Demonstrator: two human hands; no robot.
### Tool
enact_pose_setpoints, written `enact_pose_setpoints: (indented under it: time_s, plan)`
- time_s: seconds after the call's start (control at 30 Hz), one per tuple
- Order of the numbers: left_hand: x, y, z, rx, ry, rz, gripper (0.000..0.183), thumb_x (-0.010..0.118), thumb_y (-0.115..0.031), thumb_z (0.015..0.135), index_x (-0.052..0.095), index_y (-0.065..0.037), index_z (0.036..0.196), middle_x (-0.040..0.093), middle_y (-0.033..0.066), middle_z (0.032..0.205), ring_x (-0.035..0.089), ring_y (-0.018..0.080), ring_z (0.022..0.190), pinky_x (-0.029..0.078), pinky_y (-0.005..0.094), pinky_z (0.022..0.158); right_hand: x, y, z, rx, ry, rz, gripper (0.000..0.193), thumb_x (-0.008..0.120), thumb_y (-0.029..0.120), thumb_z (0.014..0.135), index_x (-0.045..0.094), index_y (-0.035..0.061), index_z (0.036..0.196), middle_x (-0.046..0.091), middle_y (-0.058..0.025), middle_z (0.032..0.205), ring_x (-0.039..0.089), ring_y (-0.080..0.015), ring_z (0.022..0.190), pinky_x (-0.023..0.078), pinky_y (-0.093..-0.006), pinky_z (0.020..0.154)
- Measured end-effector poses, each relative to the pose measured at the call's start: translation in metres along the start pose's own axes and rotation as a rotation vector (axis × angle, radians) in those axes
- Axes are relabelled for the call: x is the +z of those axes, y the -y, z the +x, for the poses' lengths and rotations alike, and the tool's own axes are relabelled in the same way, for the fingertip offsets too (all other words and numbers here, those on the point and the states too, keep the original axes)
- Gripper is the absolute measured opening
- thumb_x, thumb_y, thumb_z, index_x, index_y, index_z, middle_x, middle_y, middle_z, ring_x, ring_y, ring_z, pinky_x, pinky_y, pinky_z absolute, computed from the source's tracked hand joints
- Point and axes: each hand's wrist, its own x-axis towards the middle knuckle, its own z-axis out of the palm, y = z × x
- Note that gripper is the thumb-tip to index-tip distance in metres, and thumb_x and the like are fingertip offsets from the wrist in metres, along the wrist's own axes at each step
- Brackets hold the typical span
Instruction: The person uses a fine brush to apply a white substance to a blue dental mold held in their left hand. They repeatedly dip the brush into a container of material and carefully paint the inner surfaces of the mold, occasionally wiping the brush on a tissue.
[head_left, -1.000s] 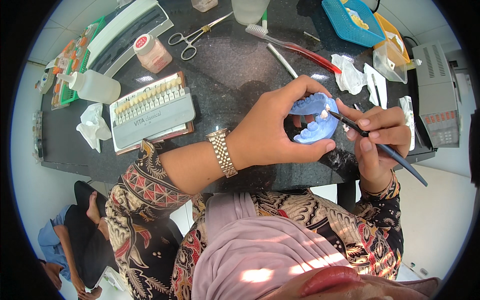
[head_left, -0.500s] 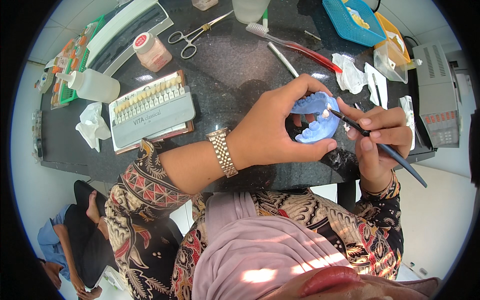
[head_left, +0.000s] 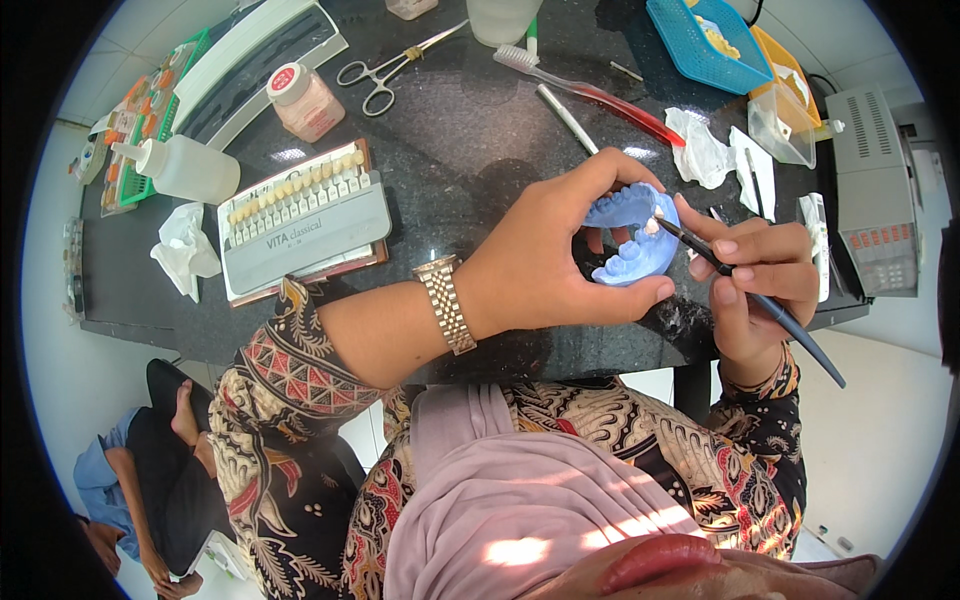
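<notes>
Desk (head_left: 470, 130): speckled black, below the work.
Left hand (head_left: 545, 255): clamped around the blue dental cast (head_left: 638, 262).
Right hand (head_left: 762, 275): close by, pinching a slim brush (head_left: 803, 338).
Dental cast: above the desk; a slackened grip might tilt it.
Brush: tip at the pale build-up (head_left: 653, 226).
Build-up: possibly soft; heavy pressure could smear it.

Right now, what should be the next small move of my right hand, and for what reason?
Probably one light, short stroke with the black pointed tool over the whitish patch: its tip is right at it, the right hand grips the tool like a pen, and the left hand holds the blue dental model. Whether the tip touches is too small to tell.
</notes>
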Motion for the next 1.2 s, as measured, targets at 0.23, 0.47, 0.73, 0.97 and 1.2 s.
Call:
enact_pose_setpoints:
  time_s: [0.23,0.47,0.73,0.97,1.2]
  plan:
    - [-0.0001,-0.0034,-0.0011,-0.003,-0.009,0.011,0.055,0.080,-0.030,0.064,0.051,-0.007,0.105,0.059,0.0053,0.080,0.058,0.0126,0.072,0.047,0.0255,0.062,-0.0002,0.0006,-0.0002,-0.035,-0.002,-0.038,0.016,0.055,-0.007,0.080,0.048,0.0034,0.091,0.050,-0.0152,0.096,0.062,-0.0195,0.070,0.052,-0.0515,0.085]
    - [0.0027,-0.0013,0.0001,0.020,-0.013,-0.063,0.054,0.080,-0.026,0.064,0.051,-0.005,0.105,0.061,0.0059,0.082,0.059,0.0120,0.074,0.048,0.0254,0.064,-0.0002,-0.0018,-0.0019,-0.042,-0.048,0.009,0.018,0.054,-0.008,0.080,0.049,0.0033,0.092,0.050,-0.0155,0.096,0.063,-0.0204,0.070,0.054,-0.0492,0.083]
    - [0.0040,0.0005,-0.0005,0.049,0.007,-0.109,0.054,0.080,-0.025,0.064,0.051,-0.003,0.105,0.062,0.0075,0.084,0.060,0.0129,0.077,0.049,0.0263,0.071,-0.0019,0.0028,-0.0008,-0.063,0.008,-0.079,0.018,0.056,-0.007,0.080,0.047,0.0032,0.093,0.051,-0.0157,0.096,0.063,-0.0210,0.070,0.056,-0.0475,0.080]
    - [0.0045,0.0019,-0.0002,0.057,0.011,-0.134,0.053,0.079,-0.024,0.065,0.051,-0.004,0.104,0.062,0.0082,0.085,0.061,0.0142,0.079,0.048,0.0276,0.073,-0.0022,0.0039,-0.0010,-0.063,0.026,-0.101,0.021,0.057,-0.006,0.080,0.046,0.0038,0.094,0.050,-0.0153,0.096,0.064,-0.0225,0.072,0.057,-0.0452,0.078]
    - [-0.0047,-0.0071,-0.0013,-0.078,0.184,-0.129,0.061,0.076,-0.011,0.069,0.045,-0.002,0.120,0.053,0.0084,0.112,0.051,0.0133,0.104,0.041,0.0278,0.089,-0.0016,0.0052,-0.0039,-0.044,0.018,-0.112,0.021,0.057,-0.006,0.080,0.047,0.0049,0.095,0.052,-0.0148,0.096,0.065,-0.0263,0.075,0.059,-0.0403,0.074]
